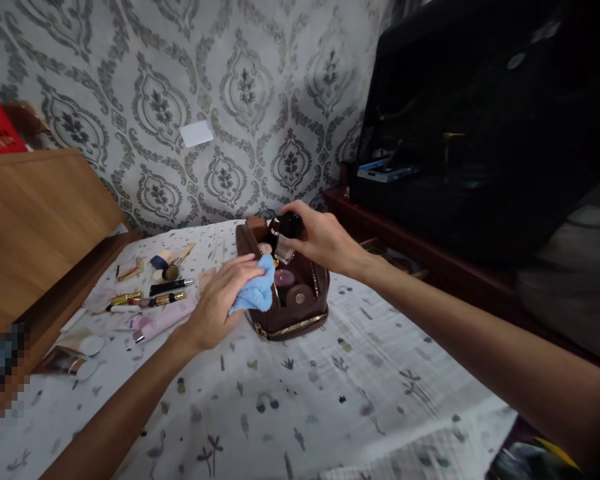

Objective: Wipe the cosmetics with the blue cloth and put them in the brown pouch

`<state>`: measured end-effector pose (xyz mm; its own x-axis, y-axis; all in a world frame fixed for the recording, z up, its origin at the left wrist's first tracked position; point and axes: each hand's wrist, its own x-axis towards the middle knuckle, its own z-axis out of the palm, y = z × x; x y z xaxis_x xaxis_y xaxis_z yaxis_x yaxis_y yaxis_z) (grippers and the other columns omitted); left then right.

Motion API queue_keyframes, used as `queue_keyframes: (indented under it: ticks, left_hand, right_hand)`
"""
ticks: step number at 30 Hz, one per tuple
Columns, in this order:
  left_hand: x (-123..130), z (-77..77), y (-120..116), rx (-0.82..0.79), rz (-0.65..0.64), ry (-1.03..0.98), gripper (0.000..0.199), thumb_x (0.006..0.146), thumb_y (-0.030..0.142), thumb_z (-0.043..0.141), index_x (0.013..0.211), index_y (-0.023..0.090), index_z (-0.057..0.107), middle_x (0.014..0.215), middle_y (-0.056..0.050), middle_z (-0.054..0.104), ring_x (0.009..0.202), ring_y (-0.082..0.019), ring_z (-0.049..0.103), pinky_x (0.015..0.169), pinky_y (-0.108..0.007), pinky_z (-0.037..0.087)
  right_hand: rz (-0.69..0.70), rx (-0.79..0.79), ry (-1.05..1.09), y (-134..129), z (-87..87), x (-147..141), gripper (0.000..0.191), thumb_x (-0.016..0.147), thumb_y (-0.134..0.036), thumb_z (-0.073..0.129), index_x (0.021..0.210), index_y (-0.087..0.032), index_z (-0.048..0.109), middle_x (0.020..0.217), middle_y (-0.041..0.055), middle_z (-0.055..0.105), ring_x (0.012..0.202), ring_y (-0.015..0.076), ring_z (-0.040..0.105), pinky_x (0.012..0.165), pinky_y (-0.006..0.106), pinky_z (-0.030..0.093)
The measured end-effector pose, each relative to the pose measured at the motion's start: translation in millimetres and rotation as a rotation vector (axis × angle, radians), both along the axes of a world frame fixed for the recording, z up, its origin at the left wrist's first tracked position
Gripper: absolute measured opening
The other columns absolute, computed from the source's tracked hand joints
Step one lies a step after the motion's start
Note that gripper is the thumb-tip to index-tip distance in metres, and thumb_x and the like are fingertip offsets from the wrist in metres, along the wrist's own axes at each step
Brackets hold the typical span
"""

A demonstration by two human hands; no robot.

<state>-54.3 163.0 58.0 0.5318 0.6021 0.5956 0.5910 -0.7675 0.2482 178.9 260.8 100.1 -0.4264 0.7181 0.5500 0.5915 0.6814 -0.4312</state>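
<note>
My right hand [327, 240] grips a small clear glass bottle [284, 249] with a dark top between thumb and fingers. It is over the opening of a brown cosmetic bag [293, 325], whose zipped top is parted. A pinkish item [283, 277] and other small things show inside the bag, partly hidden. In my left hand [223, 303] is a light blue cloth [255, 290], bunched under the fingers at the bag's left side. Whether the cloth touches the bag I cannot tell.
Left of the bag lie several cosmetics on the patterned white sheet [300, 413], among them a pink tube [167, 319], a black tube [170, 287] and a brush [173, 270]. A wooden panel [45, 213] borders the left, a large dark screen [470, 120] the right.
</note>
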Motion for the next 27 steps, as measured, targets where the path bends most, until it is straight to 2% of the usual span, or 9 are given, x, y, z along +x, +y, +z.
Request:
queue_keyframes:
  ticks: [5, 11, 15, 20, 25, 27]
  left_hand:
    - [-3, -16.4, -3, 0.013, -0.010, 0.056, 0.044, 0.093, 0.012, 0.044, 0.136, 0.022, 0.049, 0.142, -0.015, 0.055, 0.142, -0.031, 0.043, 0.114, -0.049, 0.038]
    - [-7, -16.6, -7, -0.022, -0.019, 0.066, 0.048, 0.092, 0.012, 0.044, 0.139, 0.022, 0.047, 0.146, -0.016, 0.052, 0.144, -0.032, 0.041, 0.116, -0.051, 0.036]
    - [-6, -16.0, -6, -0.019, -0.016, 0.056, 0.047, 0.091, 0.012, 0.044, 0.137, 0.021, 0.047, 0.145, -0.016, 0.052, 0.143, -0.032, 0.043, 0.116, -0.051, 0.036]
    - [-5, -17.3, -4, -0.021, -0.038, 0.034, 0.045, 0.092, 0.013, 0.045, 0.136, 0.021, 0.049, 0.145, -0.016, 0.053, 0.143, -0.031, 0.043, 0.117, -0.049, 0.037]
    - [-5, -18.9, -3, -0.005, -0.050, 0.013, 0.044, 0.091, 0.010, 0.047, 0.134, 0.021, 0.049, 0.143, -0.015, 0.054, 0.144, -0.029, 0.041, 0.118, -0.044, 0.036]
    - [-4, -20.2, -3, -0.002, -0.044, 0.015, 0.043, 0.091, 0.009, 0.047, 0.133, 0.021, 0.048, 0.143, -0.015, 0.054, 0.144, -0.028, 0.041, 0.118, -0.044, 0.035]
  right_hand:
    - [0.088, 0.032, -0.362, 33, 0.6, -13, 0.035, 0.083, -0.015, 0.064, 0.117, -0.017, 0.054, 0.095, 0.0057, 0.069, 0.086, 0.0213, 0.062, 0.072, 0.027, 0.040]
    - [0.213, 0.073, -0.650, 60, 1.7, -28, 0.037, 0.082, -0.009, 0.062, 0.117, -0.015, 0.055, 0.104, 0.0099, 0.069, 0.089, 0.0219, 0.063, 0.072, 0.028, 0.041]
    - [0.269, 0.120, -0.744, 73, -0.7, -36, 0.037, 0.084, -0.008, 0.060, 0.121, -0.012, 0.055, 0.108, 0.0127, 0.069, 0.090, 0.0225, 0.063, 0.073, 0.029, 0.043]
    - [0.259, 0.165, -0.858, 84, -6.2, -44, 0.035, 0.091, -0.014, 0.059, 0.126, -0.010, 0.055, 0.110, 0.0147, 0.069, 0.095, 0.0226, 0.065, 0.077, 0.030, 0.046]
    - [0.201, 0.200, -0.921, 89, -16.7, -51, 0.031, 0.086, -0.006, 0.062, 0.117, -0.010, 0.064, 0.111, 0.0164, 0.071, 0.100, 0.0267, 0.067, 0.078, 0.034, 0.047]
    - [0.184, 0.231, -0.932, 89, -19.0, -53, 0.029, 0.085, -0.003, 0.063, 0.112, -0.011, 0.068, 0.115, 0.0177, 0.069, 0.107, 0.0292, 0.064, 0.083, 0.036, 0.047]
